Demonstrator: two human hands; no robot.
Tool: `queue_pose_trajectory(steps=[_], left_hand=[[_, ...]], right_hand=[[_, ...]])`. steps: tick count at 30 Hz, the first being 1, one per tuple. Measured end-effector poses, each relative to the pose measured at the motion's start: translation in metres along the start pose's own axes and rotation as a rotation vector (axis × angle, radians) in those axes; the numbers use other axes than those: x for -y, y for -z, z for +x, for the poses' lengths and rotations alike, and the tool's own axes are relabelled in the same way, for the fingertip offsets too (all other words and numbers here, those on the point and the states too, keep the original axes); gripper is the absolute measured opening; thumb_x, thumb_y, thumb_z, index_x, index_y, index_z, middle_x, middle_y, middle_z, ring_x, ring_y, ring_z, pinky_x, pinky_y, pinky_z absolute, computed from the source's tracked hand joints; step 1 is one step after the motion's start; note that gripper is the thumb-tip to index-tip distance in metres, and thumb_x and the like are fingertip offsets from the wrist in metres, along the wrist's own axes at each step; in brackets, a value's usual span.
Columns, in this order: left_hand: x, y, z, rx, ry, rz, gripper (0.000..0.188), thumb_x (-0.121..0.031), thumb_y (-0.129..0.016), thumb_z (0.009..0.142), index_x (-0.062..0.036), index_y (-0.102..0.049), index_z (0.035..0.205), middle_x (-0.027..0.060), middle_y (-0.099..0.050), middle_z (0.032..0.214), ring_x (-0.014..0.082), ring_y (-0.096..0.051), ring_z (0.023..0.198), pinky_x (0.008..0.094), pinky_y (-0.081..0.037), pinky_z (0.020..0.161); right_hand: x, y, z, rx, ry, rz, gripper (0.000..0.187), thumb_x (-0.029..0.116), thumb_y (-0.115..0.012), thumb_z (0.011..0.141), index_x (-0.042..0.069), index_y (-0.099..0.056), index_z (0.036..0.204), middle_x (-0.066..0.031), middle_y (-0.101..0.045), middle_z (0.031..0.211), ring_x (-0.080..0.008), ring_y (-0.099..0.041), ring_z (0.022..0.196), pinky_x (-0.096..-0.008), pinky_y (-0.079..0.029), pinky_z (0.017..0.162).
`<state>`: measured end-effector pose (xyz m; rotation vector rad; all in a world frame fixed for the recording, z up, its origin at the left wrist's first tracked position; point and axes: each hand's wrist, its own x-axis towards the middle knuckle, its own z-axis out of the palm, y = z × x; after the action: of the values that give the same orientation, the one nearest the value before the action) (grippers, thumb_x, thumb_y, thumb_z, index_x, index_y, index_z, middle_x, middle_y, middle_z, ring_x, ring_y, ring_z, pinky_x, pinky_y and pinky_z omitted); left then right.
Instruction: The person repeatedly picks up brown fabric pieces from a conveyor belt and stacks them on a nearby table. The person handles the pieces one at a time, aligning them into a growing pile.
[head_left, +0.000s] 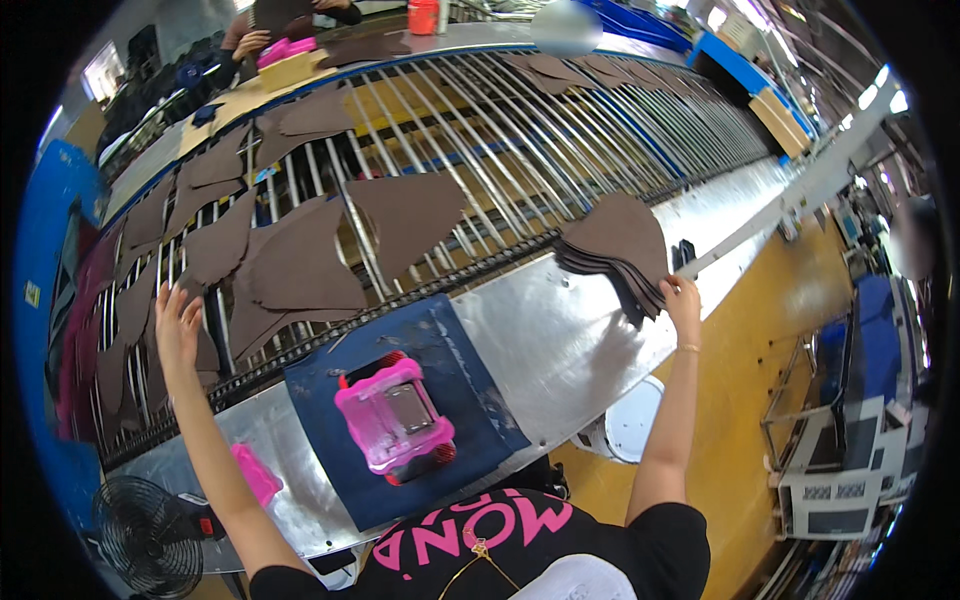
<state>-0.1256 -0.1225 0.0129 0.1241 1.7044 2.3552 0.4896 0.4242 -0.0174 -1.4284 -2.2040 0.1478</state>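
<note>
My right hand pinches the near corner of a stack of brown cut pieces, thin and sheet-like, fanned at the edge. The stack lies on the metal tabletop beside the conveyor. My left hand is raised at the conveyor's left part with its fingers apart and nothing in it, close to more brown pieces on the bars. Between my arms, a pink plastic holder with a grey rectangular block in it sits on a dark blue mat.
The bar conveyor runs from left to far right, carrying overlapping brown pieces. A black fan and a pink piece are at lower left. A white bucket stands below the table edge. Across the conveyor, a person's hand shows.
</note>
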Motion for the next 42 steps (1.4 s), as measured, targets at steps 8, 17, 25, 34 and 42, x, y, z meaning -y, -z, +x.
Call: queue_pose_trajectory(steps=[8, 17, 25, 34, 42], left_hand=[[0.0, 0.014, -0.14, -0.027, 0.039, 0.133, 0.051, -0.023, -0.063, 0.09, -0.0153, -0.04, 0.136, 0.0055, -0.056, 0.107, 0.0114, -0.061, 0.075, 0.0184, -0.05, 0.052], [-0.01, 0.022, -0.19, -0.085, 0.015, 0.167, 0.05, -0.023, -0.061, 0.092, -0.0159, -0.04, 0.136, 0.0058, -0.056, 0.11, 0.0105, -0.06, 0.076, 0.0183, -0.049, 0.053], [-0.012, -0.044, -0.203, 0.084, 0.034, 0.232, 0.046, -0.021, -0.056, 0.094, -0.0127, -0.039, 0.137, 0.0069, -0.056, 0.108, 0.0085, -0.059, 0.072, 0.0173, -0.048, 0.05], [-0.009, -0.042, -0.216, 0.13, 0.112, 0.193, 0.046, -0.021, -0.055, 0.094, -0.0124, -0.04, 0.137, 0.0064, -0.057, 0.104, 0.0089, -0.059, 0.069, 0.0181, -0.048, 0.048], [-0.01, -0.056, -0.224, 0.206, 0.153, 0.25, 0.044, -0.022, -0.06, 0.091, -0.0073, -0.046, 0.13, 0.0079, -0.058, 0.101, 0.0116, -0.06, 0.072, 0.0218, -0.05, 0.052]], right_hand=[[0.025, -0.034, 0.006, 0.108, -0.583, -0.312, 0.07, 0.054, -0.073, 0.071, 0.001, -0.061, 0.114, -0.0178, -0.05, 0.128, -0.0379, -0.042, 0.122, -0.0534, -0.037, 0.098], [0.018, -0.03, 0.011, -0.024, -0.448, -0.349, 0.071, 0.057, -0.075, 0.065, 0.002, -0.062, 0.109, -0.0175, -0.057, 0.117, -0.0393, -0.055, 0.107, -0.054, -0.043, 0.088], [-0.004, -0.025, 0.051, 0.116, -0.349, -0.25, 0.029, 0.023, -0.066, 0.083, -0.003, -0.065, 0.094, -0.0249, -0.065, 0.098, -0.0402, -0.064, 0.093, -0.0436, -0.052, 0.08], [0.022, -0.039, 0.024, -0.009, -0.212, -0.629, 0.016, 0.01, -0.055, 0.086, 0.002, -0.065, 0.096, -0.0189, -0.067, 0.096, -0.0346, -0.067, 0.091, -0.0455, -0.055, 0.072], [0.074, 0.0, 0.03, -0.035, 0.061, -0.282, 0.021, 0.013, -0.045, 0.096, 0.0, -0.048, 0.113, -0.0193, -0.065, 0.084, -0.0244, -0.068, 0.072, -0.0359, -0.051, 0.058]])
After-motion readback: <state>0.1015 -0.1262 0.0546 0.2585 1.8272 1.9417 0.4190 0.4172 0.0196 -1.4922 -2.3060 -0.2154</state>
